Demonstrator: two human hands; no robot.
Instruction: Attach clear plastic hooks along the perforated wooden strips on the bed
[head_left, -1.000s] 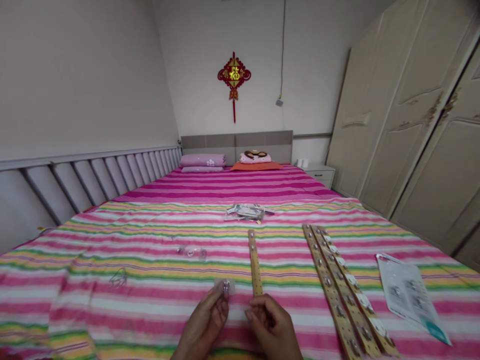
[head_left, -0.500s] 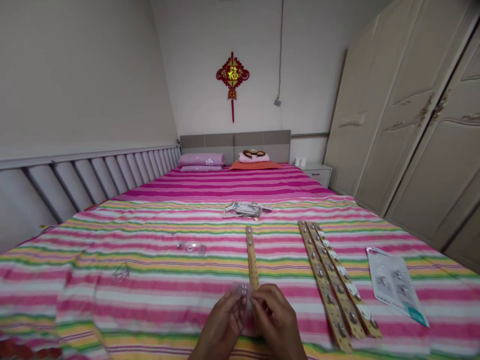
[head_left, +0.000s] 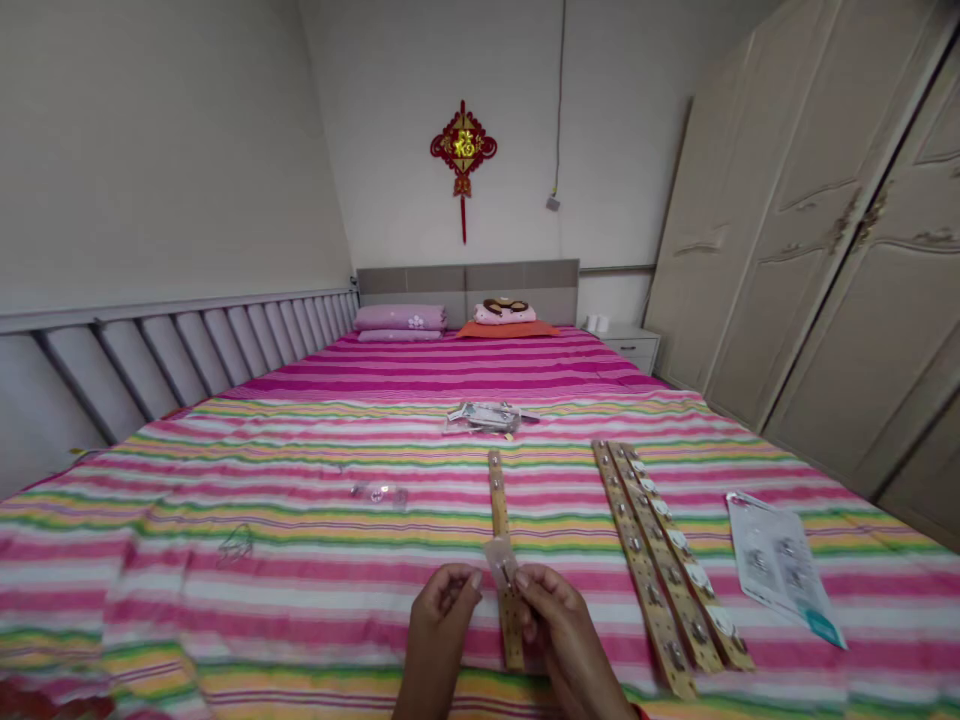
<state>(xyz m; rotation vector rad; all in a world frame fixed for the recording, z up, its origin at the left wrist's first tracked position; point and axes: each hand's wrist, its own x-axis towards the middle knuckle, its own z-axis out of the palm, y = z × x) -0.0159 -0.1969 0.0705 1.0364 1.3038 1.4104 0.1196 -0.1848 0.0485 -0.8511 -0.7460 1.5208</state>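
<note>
My right hand (head_left: pixel 553 625) pinches a small clear plastic packet (head_left: pixel 499 561) holding a metal snap, just above a narrow wooden strip (head_left: pixel 498 505) studded with metal. My left hand (head_left: pixel 442 618) is beside the packet, its curled fingertips a little apart from it. Both hands are over the bed's striped cover (head_left: pixel 225 600). The strip's middle passes behind the packet and runs down between my hands.
To the right lie several studded wooden strips (head_left: pixel 645 570), some with white discs, and a printed blister card (head_left: pixel 780 565). Loose packets (head_left: pixel 487 418) lie further up the bed, with small clear pieces (head_left: pixel 379 493) left of them. A wardrobe and a slatted bed rail flank the bed.
The clear packet has gone from my left hand's fingers to my right hand's, and it now sits above the wooden strip. My hands have come closer together than they were a second ago.
</note>
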